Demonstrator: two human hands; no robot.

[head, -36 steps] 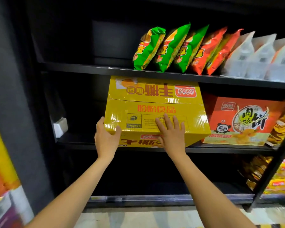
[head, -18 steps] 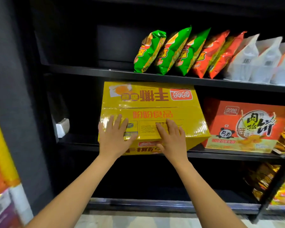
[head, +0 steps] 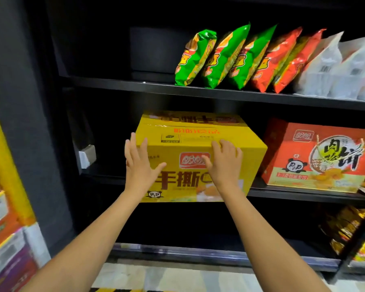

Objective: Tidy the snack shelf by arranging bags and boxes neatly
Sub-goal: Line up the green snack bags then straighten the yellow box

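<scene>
Black shelf [head: 282, 191] bearing yellow box [head: 200, 148], orange box [head: 316, 157].

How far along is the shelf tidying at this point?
Done: bags on the top shelf stand in a row. In hand: the left hand and right hand press the yellow box, tilted and overhanging the middle shelf. Left: seating it squarely beside the red box.

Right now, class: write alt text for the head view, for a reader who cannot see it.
Two bare hands, left hand and right hand, rest on a large yellow cardboard box on the black middle shelf, beside an orange cardboard box; green, orange and white bags stand above.
</scene>
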